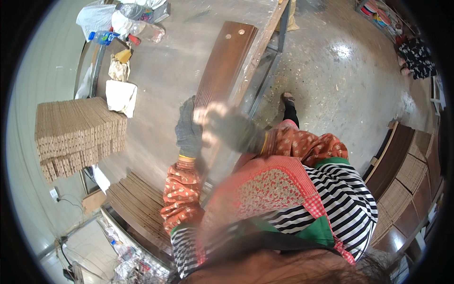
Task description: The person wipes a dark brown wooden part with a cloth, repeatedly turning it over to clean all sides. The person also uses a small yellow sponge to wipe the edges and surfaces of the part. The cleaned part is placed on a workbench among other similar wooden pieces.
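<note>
A long reddish-brown board (227, 61) with grooved edges lies lengthwise on the grey worktable (161, 71), two small round pale spots near its far end. At its near left edge is my left hand (186, 127), in a dark grey glove, closed on the board's side. My right hand (231, 127), gloved alike with bare fingertips showing, crosses over the near end. Motion smears its fingers, so whether it grips anything cannot be made out. Both hands hide the board's near end.
Tall stacks of brown slats (78, 135) stand at the left, with more slats (139, 203) lower down. A blue-labelled bottle (103, 38), white cloth (121, 97) and plastic bags sit along the table's far left. Brown boards (390, 158) are stacked at right. Metal table legs (267, 71) edge the floor.
</note>
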Motion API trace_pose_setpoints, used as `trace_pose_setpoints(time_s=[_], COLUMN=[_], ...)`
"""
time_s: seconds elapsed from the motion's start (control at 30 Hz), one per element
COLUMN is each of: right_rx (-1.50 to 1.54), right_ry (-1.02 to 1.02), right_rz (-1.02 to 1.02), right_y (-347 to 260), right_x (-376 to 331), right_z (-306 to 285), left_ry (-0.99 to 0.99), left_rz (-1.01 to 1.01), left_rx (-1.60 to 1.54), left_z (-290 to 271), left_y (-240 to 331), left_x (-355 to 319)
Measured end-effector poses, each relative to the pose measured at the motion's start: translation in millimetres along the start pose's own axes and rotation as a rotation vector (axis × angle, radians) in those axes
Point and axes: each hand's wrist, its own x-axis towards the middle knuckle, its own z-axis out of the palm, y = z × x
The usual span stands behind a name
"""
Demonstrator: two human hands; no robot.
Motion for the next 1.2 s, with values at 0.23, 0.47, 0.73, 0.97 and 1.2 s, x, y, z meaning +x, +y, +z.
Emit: trace_pose_setpoints(time_s=[0.23, 0.47, 0.73, 0.97, 1.2], right_rx=[-0.408, 0.160, 0.065, -0.602, -0.312], right_ry=[-0.228, 0.139, 0.066, 0.028, -0.251], right_rz=[0.125, 0.007, -0.134, 0.152, -0.059], right_y=[79.3, -22.1, 80.7, 210.6, 99.8], right_x=[-0.7, -22.3, 7.6, 59.0, 73.7], right_z=[-19.8, 31.4, -8.0, -85.9, -15.1], left_ry=[0.028, 0.014, -0.032, -0.049, -0.047], left_rz=[0.147, 0.114, 0.187, 0.265, 0.303], left_rx=[-0.013, -0.020, 0.054, 0.125, 0.149], left_z=[-5.7, -2.7, -5.6, -7.3, -7.3], left_y=[-8.1, -14.8, -19.9, -25.9, -24.9], left_x=[-3.2, -2.3, -2.1, -2.0, -1.2])
